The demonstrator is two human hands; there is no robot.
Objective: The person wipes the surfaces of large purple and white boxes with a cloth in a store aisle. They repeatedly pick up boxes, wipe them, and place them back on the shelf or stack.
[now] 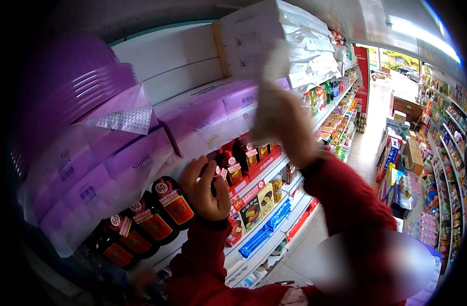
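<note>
My right hand (297,127) is raised in front of the shelf and smeared by motion. It grips a whitish cloth (269,109), whose upper end blurs against the white packs behind. My left hand (208,188) is open, with bent, parted fingers, beside small red-labelled bottles (233,167) on the shelf below. Whether it touches them I cannot tell. Purple plastic-wrapped packs (208,109) lie on the upper level between my hands and the shelf's back. Dark bottles with orange labels (174,206) stand left of my left hand.
Purple plastic basins (90,86) are stacked at the left. White packs (254,38) fill the upper shelf ahead. Lower down are boxes and a blue bundle (266,229). Across the aisle (363,153), cartons (412,155) stand before more stocked shelves.
</note>
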